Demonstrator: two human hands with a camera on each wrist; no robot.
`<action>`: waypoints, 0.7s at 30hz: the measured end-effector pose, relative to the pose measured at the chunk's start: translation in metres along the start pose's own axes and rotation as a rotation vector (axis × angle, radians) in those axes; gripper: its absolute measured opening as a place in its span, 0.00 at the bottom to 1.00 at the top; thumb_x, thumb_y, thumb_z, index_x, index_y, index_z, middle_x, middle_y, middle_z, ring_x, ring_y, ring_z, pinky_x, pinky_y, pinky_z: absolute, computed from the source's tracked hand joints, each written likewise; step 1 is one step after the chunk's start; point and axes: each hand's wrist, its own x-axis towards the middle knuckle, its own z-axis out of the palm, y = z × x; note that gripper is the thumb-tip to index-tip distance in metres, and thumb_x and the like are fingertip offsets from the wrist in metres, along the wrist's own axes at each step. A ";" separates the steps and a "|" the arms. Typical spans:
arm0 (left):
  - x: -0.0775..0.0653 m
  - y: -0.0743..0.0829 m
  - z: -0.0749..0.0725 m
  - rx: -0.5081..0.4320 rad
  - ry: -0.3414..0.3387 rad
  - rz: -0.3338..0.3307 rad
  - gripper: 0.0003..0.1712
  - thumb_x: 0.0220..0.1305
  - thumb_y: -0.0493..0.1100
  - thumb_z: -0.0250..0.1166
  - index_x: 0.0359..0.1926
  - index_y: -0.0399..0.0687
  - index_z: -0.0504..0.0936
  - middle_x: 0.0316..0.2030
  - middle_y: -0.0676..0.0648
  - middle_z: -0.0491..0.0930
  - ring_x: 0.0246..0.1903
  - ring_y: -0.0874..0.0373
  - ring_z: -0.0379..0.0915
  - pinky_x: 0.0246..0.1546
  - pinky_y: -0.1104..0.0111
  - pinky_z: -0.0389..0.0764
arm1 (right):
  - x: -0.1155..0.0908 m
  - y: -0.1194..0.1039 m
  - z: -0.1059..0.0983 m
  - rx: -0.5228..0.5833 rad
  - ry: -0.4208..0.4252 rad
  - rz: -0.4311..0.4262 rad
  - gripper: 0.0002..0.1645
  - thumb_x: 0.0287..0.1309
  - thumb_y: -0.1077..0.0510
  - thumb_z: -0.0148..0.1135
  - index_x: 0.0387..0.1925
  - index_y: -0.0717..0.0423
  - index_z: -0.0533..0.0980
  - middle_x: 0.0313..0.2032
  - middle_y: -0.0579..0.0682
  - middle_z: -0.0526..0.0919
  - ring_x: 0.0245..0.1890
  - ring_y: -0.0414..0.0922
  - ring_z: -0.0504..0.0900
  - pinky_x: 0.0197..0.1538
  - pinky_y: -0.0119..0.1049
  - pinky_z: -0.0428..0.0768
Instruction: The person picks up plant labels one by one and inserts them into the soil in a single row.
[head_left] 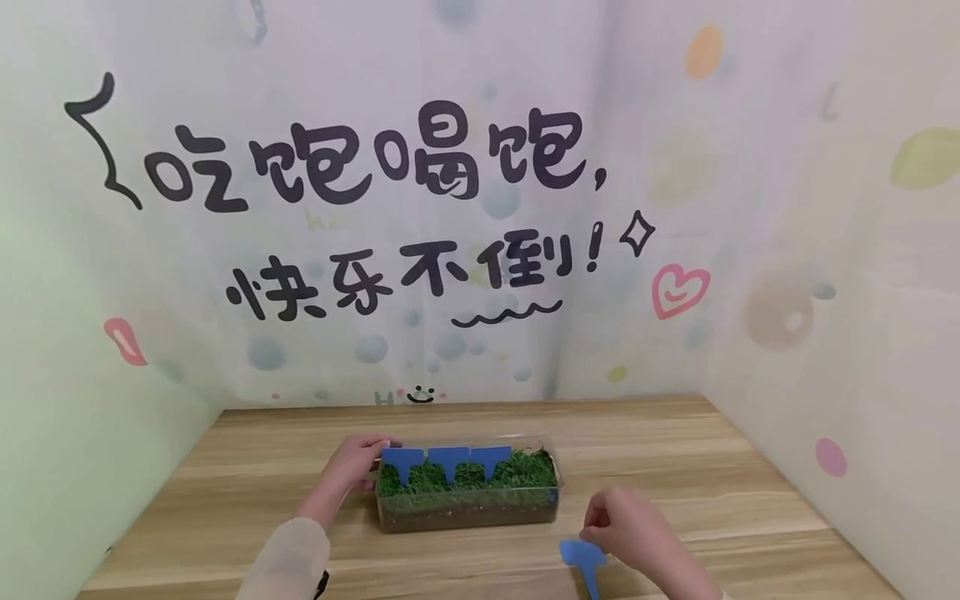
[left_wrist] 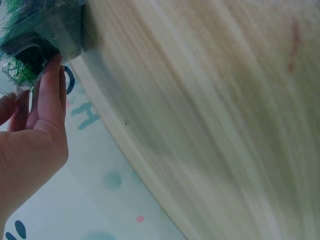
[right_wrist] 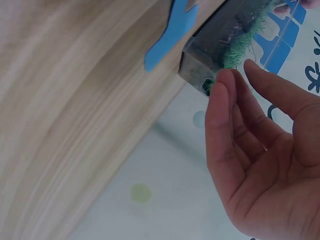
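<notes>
A clear plastic box (head_left: 468,518) with dark soil and green grass (head_left: 532,471) stands on the table. Three blue T-shaped plant labels (head_left: 448,461) stick up in a row from the grass, toward the left end. There my left hand (head_left: 358,460) grips the box's end, with fingertips against its wall in the left wrist view and the thumb near the rim. Another blue plant label (head_left: 583,557) lies flat on the wood near the front right. Just over its wide end hovers my right hand (head_left: 630,525). A gap shows between thumb and bent fingers in the right wrist view, nothing in it.
The wood-grain table (head_left: 247,492) is bounded by pale walls on the left, back and right. Black characters, coloured dots and a pink heart (head_left: 680,292) decorate the back wall (head_left: 420,350).
</notes>
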 end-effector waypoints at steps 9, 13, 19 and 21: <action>0.000 -0.001 -0.001 0.015 0.006 -0.002 0.19 0.78 0.41 0.49 0.58 0.39 0.82 0.52 0.36 0.80 0.42 0.54 0.80 0.29 0.64 0.83 | -0.009 0.006 0.021 -0.138 -0.121 0.216 0.19 0.43 0.58 0.76 0.10 0.54 0.74 0.11 0.44 0.70 0.14 0.40 0.62 0.22 0.31 0.62; 0.000 -0.001 0.000 -0.001 0.007 -0.002 0.19 0.78 0.41 0.49 0.58 0.38 0.82 0.51 0.36 0.81 0.41 0.56 0.80 0.30 0.64 0.84 | -0.008 0.001 0.029 -0.206 -0.140 0.277 0.18 0.41 0.58 0.78 0.13 0.54 0.75 0.15 0.47 0.73 0.15 0.43 0.64 0.23 0.33 0.64; 0.000 -0.002 0.001 -0.017 0.010 -0.002 0.19 0.78 0.40 0.49 0.58 0.37 0.81 0.49 0.37 0.82 0.38 0.58 0.80 0.30 0.63 0.84 | -0.006 0.000 0.031 -0.160 -0.166 0.299 0.14 0.40 0.62 0.75 0.13 0.54 0.76 0.16 0.49 0.75 0.16 0.43 0.65 0.23 0.33 0.65; 0.001 -0.002 0.001 -0.021 0.006 -0.004 0.19 0.78 0.41 0.49 0.58 0.38 0.81 0.50 0.37 0.82 0.38 0.58 0.80 0.31 0.63 0.85 | -0.007 0.003 0.030 -0.123 -0.177 0.294 0.14 0.39 0.62 0.74 0.11 0.54 0.76 0.14 0.47 0.73 0.14 0.42 0.63 0.21 0.31 0.62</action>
